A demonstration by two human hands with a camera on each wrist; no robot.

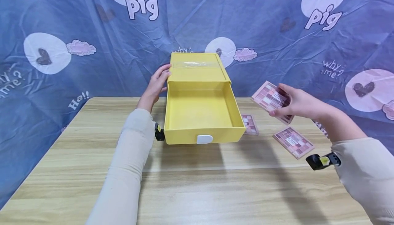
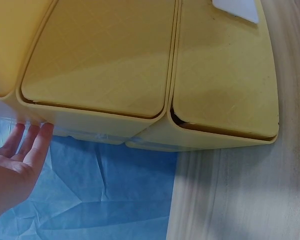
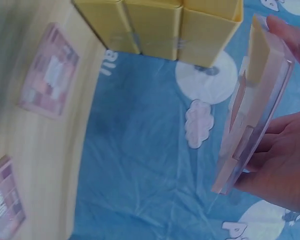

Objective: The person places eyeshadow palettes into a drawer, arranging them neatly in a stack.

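A yellow drawer unit [image 1: 197, 66] of three stacked drawers stands at the middle of the table, as the wrist views show. Its top drawer [image 1: 204, 136] is pulled out toward me, with the yellow floor inside showing. My left hand [image 1: 157, 83] rests its fairly straight fingers against the unit's left side; the left wrist view shows those fingers [image 2: 37, 145] touching the wall. In the air right of the drawer, my right hand [image 1: 297, 102] grips a pink eyeshadow palette [image 1: 267, 96] by its edges, thumb on one side. The right wrist view shows this palette [image 3: 255, 115] edge-on.
Two more eyeshadow palettes lie on the wooden table [image 1: 191, 190]: one palette [image 1: 293, 142] below my right hand, another palette [image 1: 250, 124] beside the drawer unit, partly hidden by the drawer. A blue printed cloth [image 1: 123, 57] hangs behind the table's back edge.
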